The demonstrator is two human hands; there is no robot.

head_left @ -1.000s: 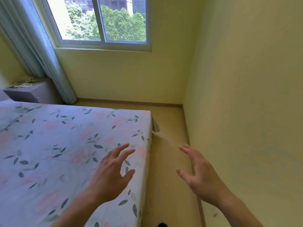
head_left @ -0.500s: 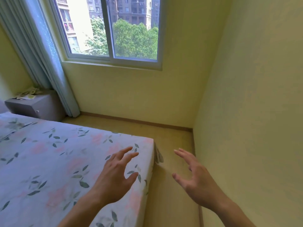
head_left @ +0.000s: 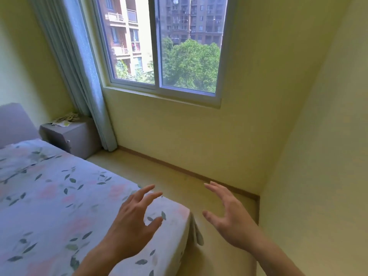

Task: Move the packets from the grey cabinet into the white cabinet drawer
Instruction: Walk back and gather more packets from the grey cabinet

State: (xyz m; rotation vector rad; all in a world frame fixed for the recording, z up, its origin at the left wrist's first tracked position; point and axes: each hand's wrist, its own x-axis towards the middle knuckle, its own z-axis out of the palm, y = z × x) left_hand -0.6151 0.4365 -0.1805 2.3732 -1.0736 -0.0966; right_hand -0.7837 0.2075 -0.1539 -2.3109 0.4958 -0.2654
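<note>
The packets lie in a loose, pale heap on top of the grey cabinet, which stands in the far left corner between the bed's padded headboard and the long grey-blue curtain. They are too small and blurred from here to count or tell apart. The cabinet's front looks closed, with a small handle on its near edge.

Both hands are raised in the foreground, well apart from the cabinet and holding nothing. The left hand hovers above the foot corner of the bed, fingers spread and gently bent, thumb held out to the side. The right hand floats over the strip of wooden floor between the bed and the yellow wall, fingers stretched forward and apart, palm turned inward toward the other hand.

The bed carries a pale sheet printed with pink flowers and dark leaves. Behind it a sliding window shows 1 green tree and tall apartment blocks outside. A wooden skirting board runs along the base of the wall under the window.
</note>
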